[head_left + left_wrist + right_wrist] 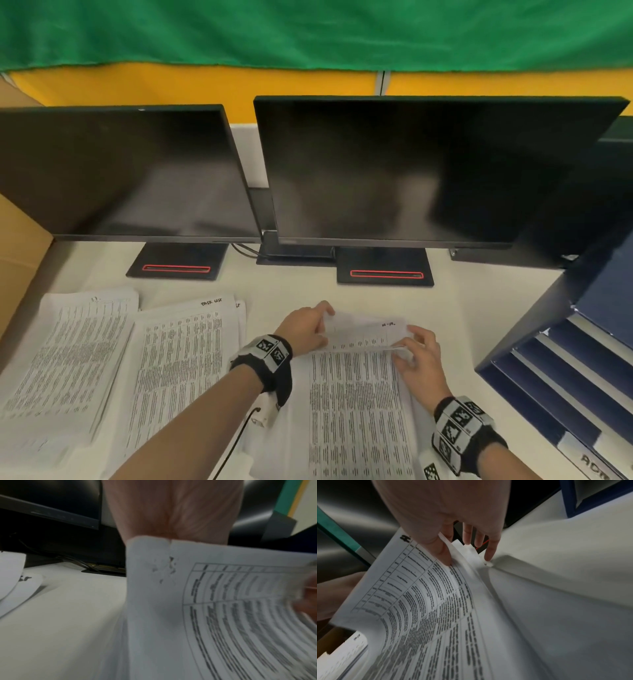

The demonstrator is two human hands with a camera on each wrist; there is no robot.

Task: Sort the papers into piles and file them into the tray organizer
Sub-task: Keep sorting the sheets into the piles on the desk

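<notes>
White desk surface [301,291] fills the lower half of the head view, with two dark monitors [411,171] across the middle and a green cloth along the top. Two stacks of white printed sheets [113,356] lie at lower left, while a dark blue tray organizer with stepped shelves [561,370] stands at lower right.

Sorting looks to be in hand: at lower centre the top white printed page [366,334] of the stack of printed table sheets [356,411] is curled up at its far edge. The left hand [305,329] pinches its far left corner, fingers curled round the edge. The right hand [418,356] pinches the right edge between thumb and fingers, little finger [489,553] stretched out to the desk. Next, I'd judge, the page must come clear alone and go to its matching pile.
</notes>
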